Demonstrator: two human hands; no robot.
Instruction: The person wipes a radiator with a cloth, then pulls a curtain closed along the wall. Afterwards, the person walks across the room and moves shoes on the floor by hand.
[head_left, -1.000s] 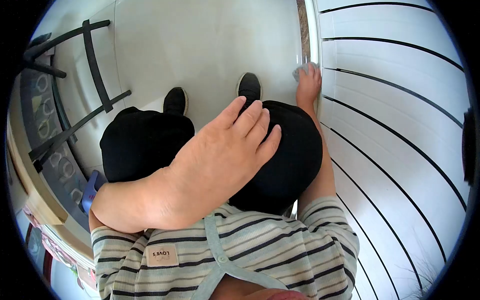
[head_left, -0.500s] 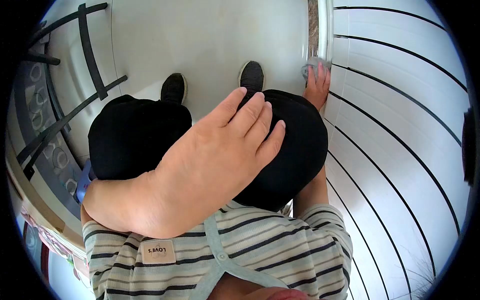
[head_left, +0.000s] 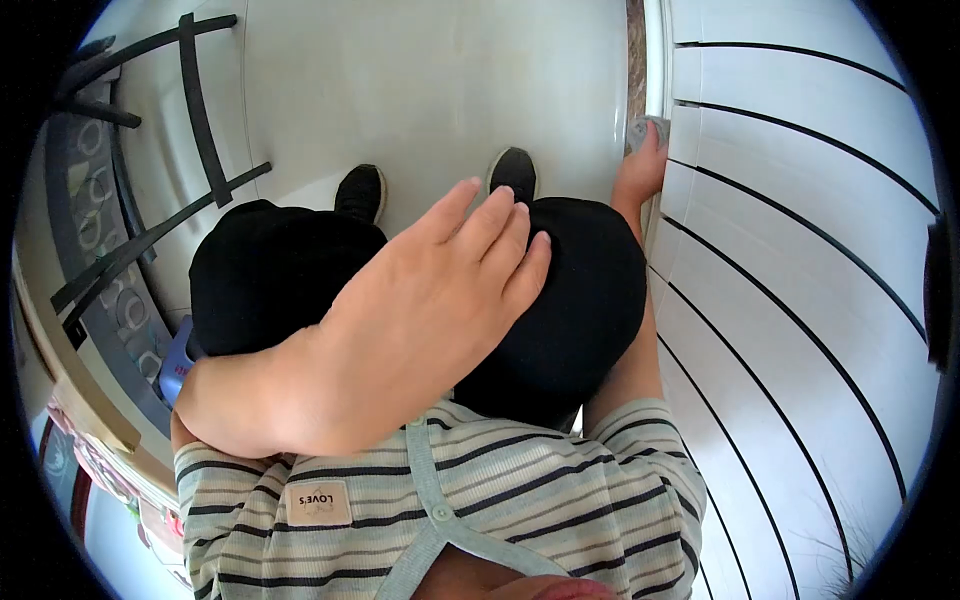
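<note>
Gray cloth (head_left: 655, 130), pt. hidden by R hand (head_left: 643, 168); finger detail too small to ID. R forearm (head_left: 632, 375) runs pt. out of sight behind knee (head_left: 585, 290). L arm (head_left: 250, 400) blocks pt. of blue item (head_left: 176, 365), type unclear. Dark obj. (head_left: 938, 295), far R, cut off by frame edge.

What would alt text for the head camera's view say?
A seated or squatting person's right hand touches a grey cloth beside a white slatted panel. The open left hand extends over black trousers.
</note>
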